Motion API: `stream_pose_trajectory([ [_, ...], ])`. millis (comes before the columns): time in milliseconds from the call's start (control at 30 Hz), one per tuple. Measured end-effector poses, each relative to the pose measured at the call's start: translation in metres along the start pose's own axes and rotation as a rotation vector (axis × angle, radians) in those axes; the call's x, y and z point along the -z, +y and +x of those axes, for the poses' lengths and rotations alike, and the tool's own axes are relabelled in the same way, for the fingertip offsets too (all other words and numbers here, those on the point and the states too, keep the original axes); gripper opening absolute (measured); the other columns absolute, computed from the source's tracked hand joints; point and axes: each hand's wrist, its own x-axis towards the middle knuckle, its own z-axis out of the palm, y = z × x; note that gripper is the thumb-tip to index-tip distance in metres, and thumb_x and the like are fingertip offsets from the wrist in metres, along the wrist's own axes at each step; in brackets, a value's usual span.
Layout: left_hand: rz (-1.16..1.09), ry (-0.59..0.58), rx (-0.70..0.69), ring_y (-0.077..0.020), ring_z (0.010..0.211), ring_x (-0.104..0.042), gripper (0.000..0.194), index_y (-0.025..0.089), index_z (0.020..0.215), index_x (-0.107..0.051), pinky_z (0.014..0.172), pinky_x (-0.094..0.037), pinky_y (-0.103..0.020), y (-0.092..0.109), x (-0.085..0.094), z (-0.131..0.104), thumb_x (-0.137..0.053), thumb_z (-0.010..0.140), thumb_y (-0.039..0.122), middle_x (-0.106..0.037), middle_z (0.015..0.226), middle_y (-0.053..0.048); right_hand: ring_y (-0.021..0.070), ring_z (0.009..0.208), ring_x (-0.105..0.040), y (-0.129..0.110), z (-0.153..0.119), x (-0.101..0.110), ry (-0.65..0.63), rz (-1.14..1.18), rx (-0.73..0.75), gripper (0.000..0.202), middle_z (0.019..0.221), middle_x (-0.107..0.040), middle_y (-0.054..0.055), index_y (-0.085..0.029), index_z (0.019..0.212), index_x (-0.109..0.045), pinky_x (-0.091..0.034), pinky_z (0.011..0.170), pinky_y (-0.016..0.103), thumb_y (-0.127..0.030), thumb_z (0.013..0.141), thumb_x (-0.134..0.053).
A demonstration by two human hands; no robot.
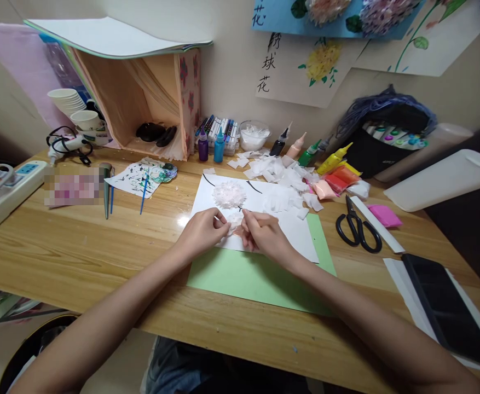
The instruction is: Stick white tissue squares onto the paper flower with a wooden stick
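Observation:
My left hand (207, 229) is closed, thumb and forefinger pinching the edge of a crumpled piece of white tissue paper (233, 220). Close beside it, my right hand (262, 229) is curled with its fingertips at the other side of that piece; what they grip is hidden. Both hands are over a white sheet of paper (297, 241), which lies on a green sheet (260, 279). Just beyond the fingers, a round, pale pink ruffled paper flower (229, 194) sits on the white sheet, with short dark painted strokes near it.
Loose white tissue squares (272, 167) are heaped behind the sheet, near paint bottles (306, 154) and a glass bowl (254, 135). Black scissors (358, 227) and a phone (449, 306) lie at the right. Brushes (144, 194) and a paint-smeared paper (131, 178) lie left.

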Motion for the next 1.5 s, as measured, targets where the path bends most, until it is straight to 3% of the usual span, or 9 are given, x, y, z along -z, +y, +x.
stream_pose_trajectory([
  [67,-0.015,-0.012,0.001,-0.0151,0.062,-0.064,0.018,0.019,0.081,-0.058,0.055,-0.042,-0.024,-0.002,0.0,0.0,-0.057,0.076,0.037,-0.069,0.07,-0.002,0.0096,0.033,-0.046,-0.006,0.007,-0.004,0.031,0.114,-0.143,0.048,0.042,-0.052,-0.001,-0.019,0.057,-0.043,-0.037,0.036,0.021,-0.054,0.09,-0.036],
  [167,-0.025,-0.034,0.004,-0.0152,0.063,-0.063,0.019,0.018,0.081,-0.059,0.054,-0.042,-0.023,-0.005,0.001,0.001,-0.061,0.072,0.035,-0.069,0.071,-0.003,0.0095,0.031,-0.046,-0.007,0.01,-0.005,0.024,0.139,-0.173,0.048,0.041,-0.053,-0.001,-0.019,0.058,-0.044,-0.037,0.036,0.021,-0.055,0.089,-0.037],
  [467,-0.038,-0.023,0.006,-0.0151,0.064,-0.063,0.018,0.018,0.079,-0.061,0.055,-0.044,-0.024,-0.006,-0.001,0.003,-0.062,0.072,0.035,-0.068,0.072,-0.004,0.0087,0.047,-0.046,0.004,-0.008,0.01,-0.116,-0.317,0.344,0.048,0.051,-0.049,-0.002,-0.019,0.056,-0.045,-0.037,0.054,0.023,-0.038,0.096,-0.028],
  [667,-0.048,-0.02,0.007,-0.015,0.064,-0.063,0.018,0.018,0.078,-0.06,0.054,-0.044,-0.023,-0.008,-0.002,0.003,-0.062,0.072,0.035,-0.069,0.072,-0.004,0.0092,0.045,-0.045,0.009,-0.005,0.009,-0.121,-0.349,0.386,0.046,0.051,-0.049,-0.002,-0.019,0.057,-0.044,-0.036,0.052,0.024,-0.037,0.096,-0.028],
  [767,-0.048,-0.017,0.009,-0.0148,0.063,-0.063,0.018,0.018,0.078,-0.06,0.054,-0.044,-0.023,-0.007,-0.002,0.004,-0.062,0.071,0.035,-0.068,0.072,-0.004,0.0104,0.047,-0.049,0.011,-0.003,0.006,-0.069,-0.225,0.293,0.049,0.05,-0.052,0.0,-0.019,0.055,-0.045,-0.04,0.054,0.024,-0.044,0.095,-0.03],
  [900,-0.043,-0.026,0.005,-0.0149,0.064,-0.063,0.016,0.018,0.078,-0.059,0.055,-0.043,-0.023,-0.007,-0.001,0.005,-0.06,0.072,0.033,-0.068,0.071,-0.003,0.0098,0.034,-0.046,0.005,0.006,-0.002,0.046,0.096,-0.036,0.051,0.042,-0.053,-0.001,-0.02,0.056,-0.042,-0.039,0.04,0.023,-0.058,0.089,-0.034],
  [1033,-0.032,-0.057,-0.014,-0.0151,0.065,-0.062,0.018,0.018,0.08,-0.059,0.055,-0.043,-0.023,-0.006,0.0,0.004,-0.062,0.07,0.032,-0.068,0.071,-0.003,0.0107,0.03,-0.046,-0.007,0.013,-0.008,0.079,0.116,-0.17,0.05,0.039,-0.053,-0.001,-0.019,0.058,-0.045,-0.036,0.034,0.021,-0.059,0.087,-0.037],
  [1267,0.047,0.013,-0.017,-0.0147,0.064,-0.059,0.025,0.018,0.078,-0.059,0.054,-0.04,-0.024,-0.003,-0.003,0.003,-0.063,0.07,0.042,-0.066,0.072,-0.003,0.0102,0.044,-0.05,0.002,-0.005,0.002,-0.017,-0.095,0.141,0.054,0.045,-0.052,-0.001,-0.019,0.051,-0.05,-0.042,0.052,0.024,-0.048,0.094,-0.034],
  [1500,0.074,0.029,-0.038,-0.014,0.064,-0.058,0.019,0.019,0.072,-0.059,0.054,-0.039,-0.024,-0.004,-0.003,0.004,-0.061,0.073,0.038,-0.065,0.071,-0.001,0.0102,0.047,-0.05,0.019,-0.013,0.005,-0.014,-0.122,0.222,0.055,0.05,-0.055,-0.001,-0.019,0.054,-0.053,-0.043,0.057,0.026,-0.044,0.096,-0.03],
])
